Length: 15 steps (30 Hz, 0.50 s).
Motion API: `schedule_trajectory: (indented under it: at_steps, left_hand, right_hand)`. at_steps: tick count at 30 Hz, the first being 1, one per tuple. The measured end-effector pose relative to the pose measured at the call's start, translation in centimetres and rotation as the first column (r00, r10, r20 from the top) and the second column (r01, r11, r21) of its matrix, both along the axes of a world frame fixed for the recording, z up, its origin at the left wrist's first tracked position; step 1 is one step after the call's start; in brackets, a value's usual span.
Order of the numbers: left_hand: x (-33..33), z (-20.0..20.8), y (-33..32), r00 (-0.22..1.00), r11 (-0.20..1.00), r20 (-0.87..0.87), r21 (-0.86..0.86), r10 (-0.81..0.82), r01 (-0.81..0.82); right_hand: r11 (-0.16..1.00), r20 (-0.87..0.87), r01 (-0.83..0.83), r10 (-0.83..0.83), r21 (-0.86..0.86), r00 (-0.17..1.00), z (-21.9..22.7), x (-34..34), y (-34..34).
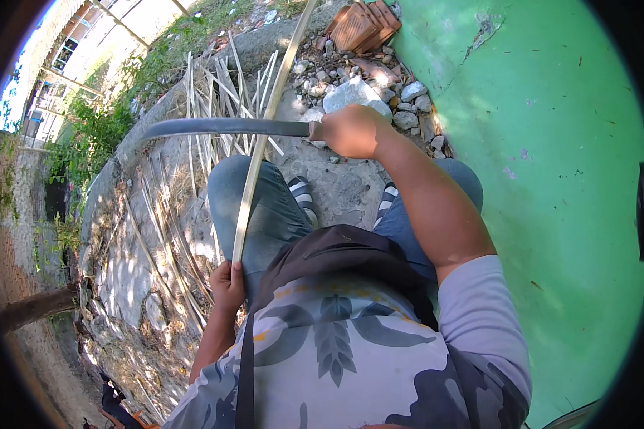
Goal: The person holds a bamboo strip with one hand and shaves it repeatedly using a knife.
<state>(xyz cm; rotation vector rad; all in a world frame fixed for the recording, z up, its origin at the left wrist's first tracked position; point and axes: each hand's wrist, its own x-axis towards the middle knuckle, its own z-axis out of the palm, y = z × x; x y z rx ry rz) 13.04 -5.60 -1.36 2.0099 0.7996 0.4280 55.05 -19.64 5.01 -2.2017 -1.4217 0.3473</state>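
My right hand point(352, 131) is closed round the handle of a machete whose long, dark, curved blade point(222, 126) points left. The blade crosses a long, pale bamboo strip point(254, 175) in front of my knees; whether it touches the strip I cannot tell. Down by my left thigh, my left hand point(229, 286) grips the strip's lower end between thumb and fingers. From there the strip slants up and away past the top edge of the view. The machete's handle is mostly hidden by my fingers.
Pale split strips point(225, 89) lie in a loose pile beyond my left knee, with more strips point(168, 222) along the left. Rubble point(354, 96) and stacked orange clay tiles point(363, 27) lie ahead. A green painted surface point(544, 193) spans the right side. Bushes point(96, 143) grow at left.
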Motion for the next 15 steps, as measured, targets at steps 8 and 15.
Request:
schedule_trajectory:
  at_steps: [8, 15]
  left_hand:
    - [0.0, -0.2, -0.2, 0.995, 0.997, -0.07, 0.033, 0.075, -0.073]
    - [-0.4, -0.3, -0.2, 0.994, 0.997, -0.083, 0.036, 0.074, -0.072]
  right_hand:
    - [0.99, 0.088, 0.081, -0.071, -0.118, 0.994, -2.8, 0.5, 1.2]
    - [0.994, -0.039, 0.023, -0.027, -0.104, 0.999, -1.0, -0.3, 0.4]
